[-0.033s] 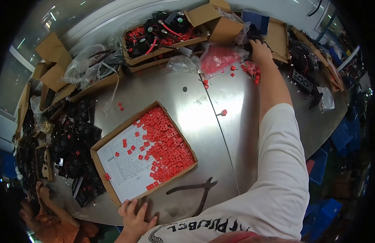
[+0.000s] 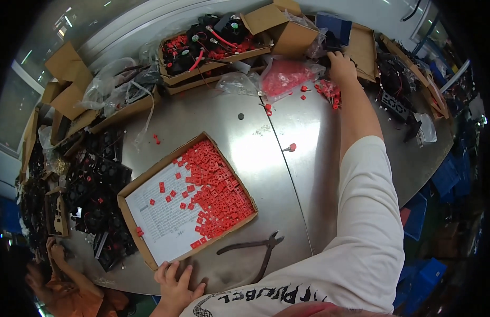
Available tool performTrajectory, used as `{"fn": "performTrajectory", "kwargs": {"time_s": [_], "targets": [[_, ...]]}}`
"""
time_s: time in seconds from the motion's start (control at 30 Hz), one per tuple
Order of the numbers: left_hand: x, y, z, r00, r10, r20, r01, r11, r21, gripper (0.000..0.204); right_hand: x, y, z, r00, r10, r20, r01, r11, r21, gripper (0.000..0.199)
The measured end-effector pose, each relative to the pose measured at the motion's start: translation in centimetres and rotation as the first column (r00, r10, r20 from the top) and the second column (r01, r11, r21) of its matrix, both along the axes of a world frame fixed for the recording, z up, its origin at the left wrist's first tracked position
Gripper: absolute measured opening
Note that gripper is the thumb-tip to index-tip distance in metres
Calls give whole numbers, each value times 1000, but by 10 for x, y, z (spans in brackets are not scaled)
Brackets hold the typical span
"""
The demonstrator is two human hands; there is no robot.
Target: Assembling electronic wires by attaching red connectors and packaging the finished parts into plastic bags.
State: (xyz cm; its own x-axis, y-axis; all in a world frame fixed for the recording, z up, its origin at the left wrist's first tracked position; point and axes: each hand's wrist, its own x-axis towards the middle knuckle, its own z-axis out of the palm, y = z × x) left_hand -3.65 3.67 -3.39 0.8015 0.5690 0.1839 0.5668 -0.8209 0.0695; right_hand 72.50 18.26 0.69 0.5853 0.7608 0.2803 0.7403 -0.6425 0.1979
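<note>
In the head view, the only one given, a reach to the far right of the metal table (image 2: 276, 201) is judged to be the step in hand. The right hand (image 2: 342, 68) is stretched out beside a dark blue box (image 2: 333, 29) and an open cardboard box (image 2: 363, 53); its fingers are bent, but their tips are hidden, so it cannot be told whether anything is pinched. Just left of its wrist, a clump of red parts (image 2: 332, 95) is seen, with a bag of red pieces (image 2: 287, 79) farther left.

The left hand (image 2: 177, 285) is held with its fingers spread, the tips laid on the near corner of a shallow cardboard tray (image 2: 130, 216), which seems to be steadied by them. The tray is set left of the middle; in it, red square pieces (image 2: 218, 195) are heaped toward the right over a paper sheet (image 2: 165, 222). Cutting pliers (image 2: 269, 243) are left lying open, near and right of the tray, with no hand on them.

For the next move, a sure closing of the right fingers is judged to be called for, with the forearm kept clear of the loose red parts
</note>
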Motion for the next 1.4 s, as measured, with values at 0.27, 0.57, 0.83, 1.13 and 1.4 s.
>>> {"fn": "performTrajectory", "kwargs": {"time_s": [0.27,0.57,0.83,1.13,1.4], "targets": [[3,4,5,998,29,-50,-32,998,-54,58,18,6,9,998,26,50,-33,989,147,35],[5,-1,4,999,44,21,-44,999,-30,56,-11,-53,52,959,234,158,-281,846,453,37],[11,0,11,992,31,121,-22,996,-81,56,-171,-177,62,855,359,-373,-164,872,462,44],[8,-3,9,959,34,283,-30,999,-17,49,-254,-215,90,311,467,-828,367,744,558,46],[-8,-26,10,852,-49,522,191,956,-223,53,-414,-220,57,-278,699,-659,415,706,574,44]]}}
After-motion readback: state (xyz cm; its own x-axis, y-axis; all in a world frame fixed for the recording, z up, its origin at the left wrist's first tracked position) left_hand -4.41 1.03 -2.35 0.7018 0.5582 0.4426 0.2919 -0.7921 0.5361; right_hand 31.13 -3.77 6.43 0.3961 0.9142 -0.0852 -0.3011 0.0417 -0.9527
